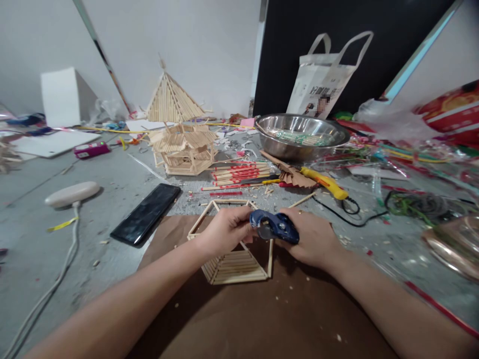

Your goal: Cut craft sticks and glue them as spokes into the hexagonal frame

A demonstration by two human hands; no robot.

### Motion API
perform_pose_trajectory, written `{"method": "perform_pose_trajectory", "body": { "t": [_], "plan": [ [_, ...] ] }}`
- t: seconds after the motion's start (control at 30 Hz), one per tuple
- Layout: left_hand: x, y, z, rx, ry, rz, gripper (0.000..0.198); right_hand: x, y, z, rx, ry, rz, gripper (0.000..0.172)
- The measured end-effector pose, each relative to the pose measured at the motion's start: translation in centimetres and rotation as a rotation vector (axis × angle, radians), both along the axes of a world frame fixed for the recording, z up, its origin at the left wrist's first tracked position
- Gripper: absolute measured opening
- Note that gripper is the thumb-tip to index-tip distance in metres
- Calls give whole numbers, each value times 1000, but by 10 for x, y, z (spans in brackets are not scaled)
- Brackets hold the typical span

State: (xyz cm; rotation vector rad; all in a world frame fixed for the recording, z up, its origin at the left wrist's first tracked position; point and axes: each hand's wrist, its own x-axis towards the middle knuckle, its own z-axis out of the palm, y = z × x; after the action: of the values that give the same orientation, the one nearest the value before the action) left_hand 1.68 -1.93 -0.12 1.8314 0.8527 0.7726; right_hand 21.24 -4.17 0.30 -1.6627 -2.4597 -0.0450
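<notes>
My right hand is closed round a blue hand cutter, held over the brown paper. At the cutter's left end, the fingers of my left hand are pinched together. Whatever they pinch is hidden by the fingers and the tool. Below both hands, a six-sided frame of thin wooden sticks lies on the paper. Its front section is filled with sticks side by side; my hands cover part of its middle.
Behind stands a stick-built pavilion with a pointed roof. Red-marked sticks, a yellow hot tool with a black cord, and a metal bowl lie beyond my hands. On the left are a phone and a white corded device.
</notes>
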Motion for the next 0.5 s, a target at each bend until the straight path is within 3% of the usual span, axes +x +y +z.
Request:
{"method": "perform_pose_trajectory", "body": {
  "t": [0.5],
  "plan": [
    [-1, -1, 4, -22, 3, -5, 10, 1, 0, -2, 3, 20, 24, 37]
  ]
}}
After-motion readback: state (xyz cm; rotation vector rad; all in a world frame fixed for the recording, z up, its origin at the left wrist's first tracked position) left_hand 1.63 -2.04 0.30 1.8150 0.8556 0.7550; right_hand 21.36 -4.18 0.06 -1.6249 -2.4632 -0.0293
